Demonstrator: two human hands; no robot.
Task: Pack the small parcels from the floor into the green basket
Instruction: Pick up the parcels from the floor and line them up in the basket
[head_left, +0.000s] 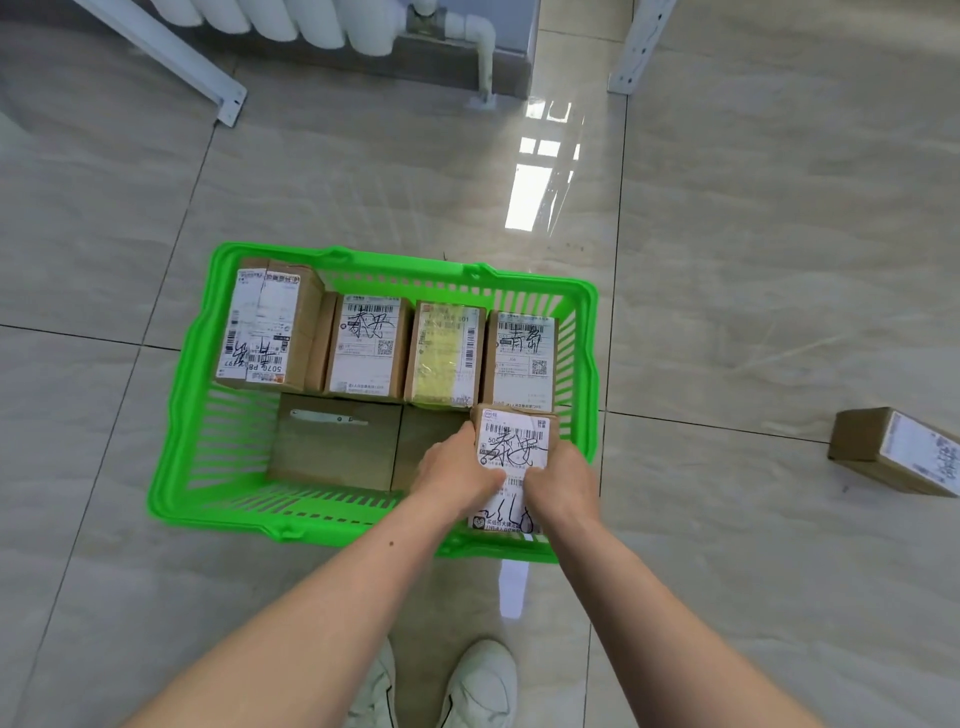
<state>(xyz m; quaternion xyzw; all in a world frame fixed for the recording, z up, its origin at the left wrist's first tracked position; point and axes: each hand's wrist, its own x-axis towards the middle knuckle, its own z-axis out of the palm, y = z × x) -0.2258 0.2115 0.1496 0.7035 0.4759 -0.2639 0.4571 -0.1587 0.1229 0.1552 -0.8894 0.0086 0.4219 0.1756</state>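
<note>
A green basket (187, 415) stands on the tiled floor in front of me. Several brown cardboard parcels with white labels stand in a row along its far side (366, 351). I hold another labelled parcel (514, 441) over the basket's near right corner. My left hand (454, 475) grips its left side and my right hand (558, 486) grips its right side. One more small parcel (893, 452) lies on the floor at the far right.
My two white shoes (441, 686) are at the bottom edge. A white radiator and pipe (363, 26) run along the far wall. White metal rack legs (197, 67) stand at the back left and back right (639, 47).
</note>
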